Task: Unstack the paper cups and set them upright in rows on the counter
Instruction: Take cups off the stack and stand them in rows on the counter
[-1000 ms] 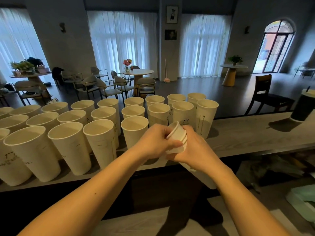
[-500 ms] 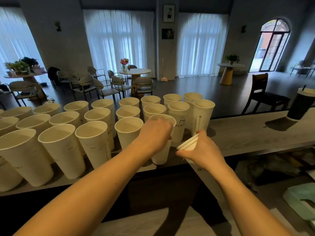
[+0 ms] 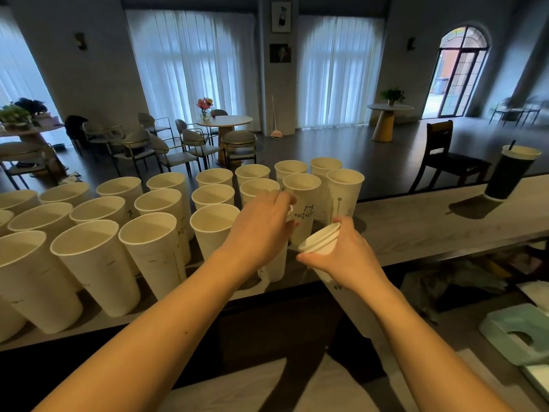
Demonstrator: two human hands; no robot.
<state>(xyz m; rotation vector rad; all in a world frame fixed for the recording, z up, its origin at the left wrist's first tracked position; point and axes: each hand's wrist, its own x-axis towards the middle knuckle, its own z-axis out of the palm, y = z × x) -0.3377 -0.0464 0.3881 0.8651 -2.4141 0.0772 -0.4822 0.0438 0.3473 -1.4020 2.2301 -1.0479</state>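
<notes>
Left hand (image 3: 261,224) grips a single paper cup (image 3: 274,267) from above, upright on the desk (image 3: 430,227); right hand (image 3: 341,257), just right of it, clasps the tilted cup stack (image 3: 319,243), rims facing left

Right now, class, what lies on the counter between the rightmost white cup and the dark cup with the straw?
Head view: bare counter between rightmost white cup and dark cup, crossed only by shadow.

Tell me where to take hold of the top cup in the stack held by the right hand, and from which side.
Pinch the rolled rim of the top cup with the left hand, coming from the left. The stack of cups lies tilted in the right hand, mouths facing up and left, so only that rim sticks out; the walls are nested or covered by fingers.
</notes>
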